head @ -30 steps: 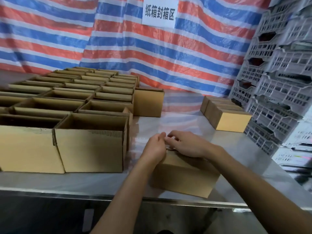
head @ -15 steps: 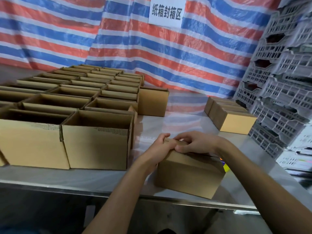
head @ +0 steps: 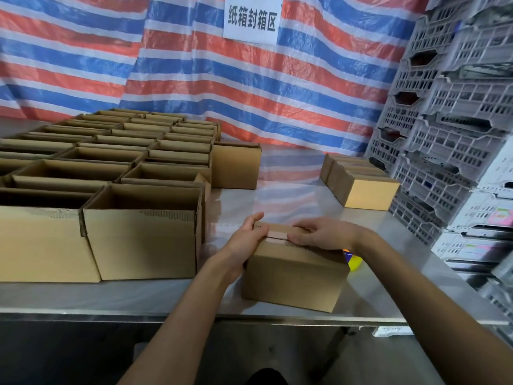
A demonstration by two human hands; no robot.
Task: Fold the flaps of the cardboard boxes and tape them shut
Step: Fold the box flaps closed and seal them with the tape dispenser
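At the front edge of the table [head: 138, 295], a little right of the middle, the small box [head: 294, 276] sat with its long axis running left to right across us, its flaps folded down. We had both hands on its top. Our left hand [head: 248, 237] gripped the left end, with fingers curled over the far corner and the thumb on the lid. Our right hand [head: 324, 234] lay along the top from the right, its fingers pointing left and pressing the flaps flat.

Between the two hands a short stretch of the seam [head: 277, 238] showed, running along the box's length. A paler strip lay beside it; whether that was tape we could not tell. We judged that any tape would have to travel sideways along that line, from one hand toward the other.

A yellow thing [head: 353, 262] peeked out behind the box's right end, nearer the right hand and mostly hidden. Open boxes [head: 144, 240] stood to our left.
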